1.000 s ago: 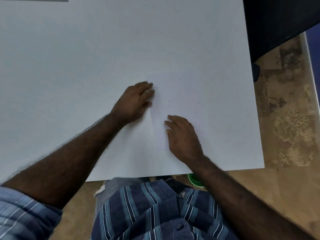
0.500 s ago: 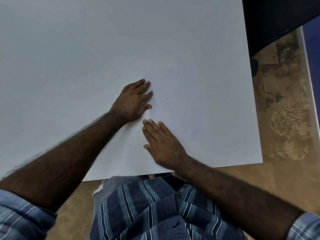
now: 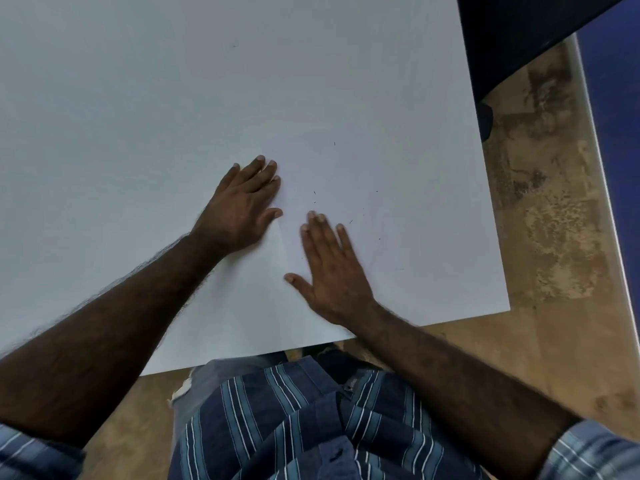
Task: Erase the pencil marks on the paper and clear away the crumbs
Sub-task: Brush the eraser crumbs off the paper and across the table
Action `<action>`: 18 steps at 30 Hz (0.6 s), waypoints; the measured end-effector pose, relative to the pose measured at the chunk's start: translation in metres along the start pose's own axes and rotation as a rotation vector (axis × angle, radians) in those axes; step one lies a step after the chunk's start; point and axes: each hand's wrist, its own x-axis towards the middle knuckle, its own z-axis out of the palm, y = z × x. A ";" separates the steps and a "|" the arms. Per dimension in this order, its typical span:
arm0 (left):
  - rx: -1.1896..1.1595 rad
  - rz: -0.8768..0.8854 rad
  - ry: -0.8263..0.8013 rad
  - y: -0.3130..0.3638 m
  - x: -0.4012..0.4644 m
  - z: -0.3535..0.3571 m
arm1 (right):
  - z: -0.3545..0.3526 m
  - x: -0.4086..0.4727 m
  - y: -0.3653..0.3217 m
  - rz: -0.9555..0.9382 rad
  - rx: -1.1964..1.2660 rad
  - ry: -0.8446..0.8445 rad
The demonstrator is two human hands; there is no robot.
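Apparently the crumb-clearing step is underway: the flat, empty right hand (image 3: 332, 268) is lying on the white paper sheet (image 3: 363, 216) on the white table (image 3: 138, 116), the flat left hand (image 3: 242, 206) pinning its edge. Dark crumbs (image 3: 350, 222) just beyond the fingertips are calling for an outward sweep.

A white table (image 3: 173, 116) was seen over a mottled brown floor (image 3: 554, 237). A white sheet of paper (image 3: 363, 174) was laid flat on it, near its right front corner. Small dark crumbs (image 3: 314, 192) were scattered on the paper. Both hands, left hand (image 3: 242, 206) and right hand (image 3: 332, 268), were laid flat at the paper's left edge.
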 end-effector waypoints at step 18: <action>-0.049 0.140 0.256 -0.007 -0.004 0.022 | 0.003 0.021 0.010 0.206 0.065 0.114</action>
